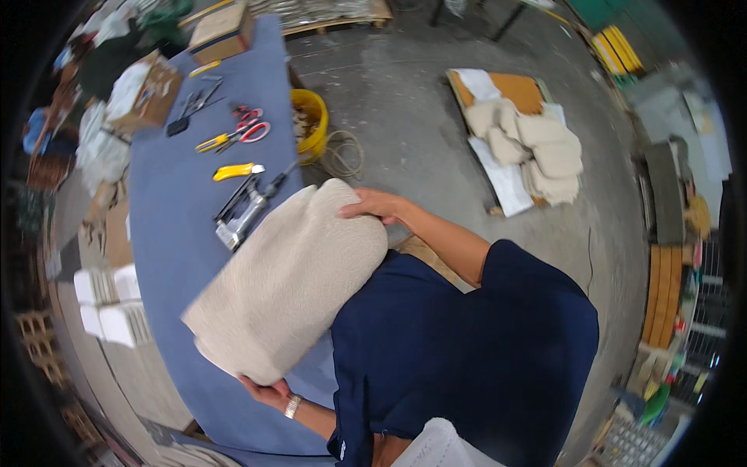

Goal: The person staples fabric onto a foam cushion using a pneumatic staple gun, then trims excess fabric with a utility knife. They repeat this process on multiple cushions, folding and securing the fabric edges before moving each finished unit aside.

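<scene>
A beige, textured fabric-covered cushion (288, 280) spans the space between my two hands, tilted above the blue table. My right hand (375, 205) grips its upper right corner, thumb lying on top and the other fingers partly hidden. At the lower end, my left hand (267, 391) holds the edge from below, with a metal watch on that wrist; most of its fingers are under the cushion. On the table just beyond the cushion lies a pneumatic staple gun (247, 218) with its hose fitting. A yellow utility knife (236, 171) rests near it.
Red-handled scissors (250, 128), yellow-handled pliers (214, 142) and black tools lie farther up the blue table (175, 210). Cardboard boxes (222, 35) stand at its far end. A yellow bucket (315, 128) is beside it. Beige cushions (537, 144) are piled on a low platform at right.
</scene>
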The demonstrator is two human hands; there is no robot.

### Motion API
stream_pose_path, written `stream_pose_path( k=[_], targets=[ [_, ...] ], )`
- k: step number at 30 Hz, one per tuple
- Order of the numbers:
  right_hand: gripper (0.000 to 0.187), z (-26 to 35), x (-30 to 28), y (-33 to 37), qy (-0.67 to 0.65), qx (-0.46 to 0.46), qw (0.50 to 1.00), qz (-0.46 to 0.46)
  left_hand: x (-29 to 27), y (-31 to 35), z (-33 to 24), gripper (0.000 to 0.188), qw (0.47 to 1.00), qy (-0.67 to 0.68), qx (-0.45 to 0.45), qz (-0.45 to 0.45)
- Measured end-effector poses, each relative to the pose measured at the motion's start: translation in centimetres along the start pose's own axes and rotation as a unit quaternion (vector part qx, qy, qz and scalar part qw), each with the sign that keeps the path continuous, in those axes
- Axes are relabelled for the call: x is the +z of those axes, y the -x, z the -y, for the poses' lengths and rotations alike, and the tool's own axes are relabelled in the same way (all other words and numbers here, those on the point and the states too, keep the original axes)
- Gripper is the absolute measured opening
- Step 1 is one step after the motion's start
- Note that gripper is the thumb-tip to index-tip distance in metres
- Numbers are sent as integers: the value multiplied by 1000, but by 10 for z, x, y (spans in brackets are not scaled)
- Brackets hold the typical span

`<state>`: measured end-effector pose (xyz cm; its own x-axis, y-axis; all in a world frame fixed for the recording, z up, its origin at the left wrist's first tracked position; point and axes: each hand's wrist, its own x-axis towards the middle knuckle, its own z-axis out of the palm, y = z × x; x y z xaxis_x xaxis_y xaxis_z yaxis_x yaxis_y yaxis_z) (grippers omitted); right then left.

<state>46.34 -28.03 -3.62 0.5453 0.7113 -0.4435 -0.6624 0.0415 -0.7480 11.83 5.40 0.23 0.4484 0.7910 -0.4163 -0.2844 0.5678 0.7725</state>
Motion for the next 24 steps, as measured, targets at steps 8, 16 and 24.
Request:
stream_pose_path(
  k=[8, 16, 24],
  targets=[
    [64, -81, -72, 119, -361, -95, 916, -148, 255, -62, 48, 67, 960, -81, -52, 263],
    [70, -50, -73, 174, -458, -167, 793, -365, 386, -24, 253, 65, 807, -378, 6, 454],
    [55, 3, -235, 150, -503, -376, 543, -557, 455, -32, 348, 56, 633, -503, -281, 517]
  ],
)
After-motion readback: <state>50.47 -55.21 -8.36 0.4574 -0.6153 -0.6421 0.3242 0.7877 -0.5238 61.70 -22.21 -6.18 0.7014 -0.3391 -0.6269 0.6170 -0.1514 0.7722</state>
